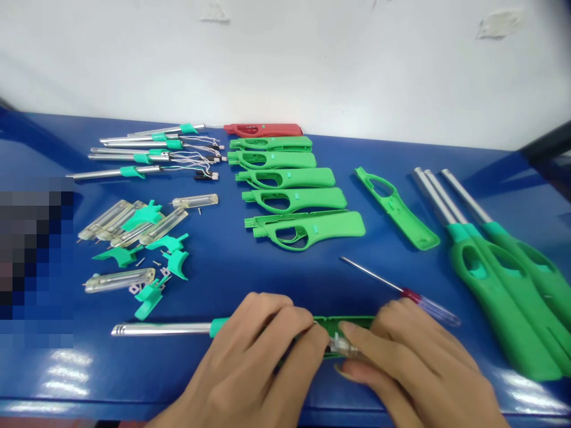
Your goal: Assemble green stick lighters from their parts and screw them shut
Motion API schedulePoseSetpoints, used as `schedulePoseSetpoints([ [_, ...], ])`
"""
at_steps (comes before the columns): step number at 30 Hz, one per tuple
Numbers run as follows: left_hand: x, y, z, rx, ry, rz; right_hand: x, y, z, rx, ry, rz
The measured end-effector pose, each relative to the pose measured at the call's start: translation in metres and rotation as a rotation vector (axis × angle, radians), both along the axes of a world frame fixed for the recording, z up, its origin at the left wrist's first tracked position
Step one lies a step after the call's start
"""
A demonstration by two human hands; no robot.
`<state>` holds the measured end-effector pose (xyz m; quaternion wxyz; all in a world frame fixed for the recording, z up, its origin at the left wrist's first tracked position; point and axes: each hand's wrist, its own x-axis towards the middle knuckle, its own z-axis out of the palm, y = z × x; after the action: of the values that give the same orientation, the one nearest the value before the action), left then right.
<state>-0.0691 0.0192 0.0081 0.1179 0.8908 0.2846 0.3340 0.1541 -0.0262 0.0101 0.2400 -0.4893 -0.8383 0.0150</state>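
Observation:
Along the table's front edge lies a green lighter casing half (329,324), its inside facing up. A silver metal tube (165,329) with a teal collar extends from it to the left. My left hand (263,362) is closed over the casing near the collar, its fingertips bent down at the middle and hiding what is under them. Between the fingers of my right hand (414,362) is a clear fuel tank (342,345), held at the casing's open interior. The tank's right part is covered by that hand.
A screwdriver (401,290) lies just beyond my right hand. Three assembled lighters (504,297) are on the right, near a loose casing half (397,208). Green casings (339,224) and a red one (285,129) line the back. Wired tubes (116,173), fuel tanks (120,279) and teal triggers (149,297) lie left.

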Motion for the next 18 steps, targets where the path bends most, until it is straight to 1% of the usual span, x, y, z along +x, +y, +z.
schedulePoseSetpoints([
  [2, 0.0, 0.0, -0.001, 0.027, -0.007, 0.006, -0.001, 0.0, 0.001, 0.002, -0.002, 0.0],
  [4, 0.0, 0.0, -0.002, 0.022, -0.007, -0.001, -0.001, -0.001, 0.001, 0.017, 0.006, -0.012],
  [8, -0.005, 0.002, -0.002, -0.054, 0.031, -0.017, -0.001, -0.004, -0.002, 0.016, 0.007, -0.103],
  [11, -0.009, 0.002, -0.004, -0.056, 0.083, -0.018, 0.001, -0.007, -0.006, 0.016, -0.003, -0.148],
  [16, -0.017, -0.006, -0.01, 0.011, 0.211, 0.014, 0.007, -0.007, -0.01, 0.017, -0.008, -0.161],
  [18, -0.019, -0.011, -0.013, 0.047, 0.225, 0.037, 0.01, -0.007, -0.01, 0.011, -0.012, -0.161],
])
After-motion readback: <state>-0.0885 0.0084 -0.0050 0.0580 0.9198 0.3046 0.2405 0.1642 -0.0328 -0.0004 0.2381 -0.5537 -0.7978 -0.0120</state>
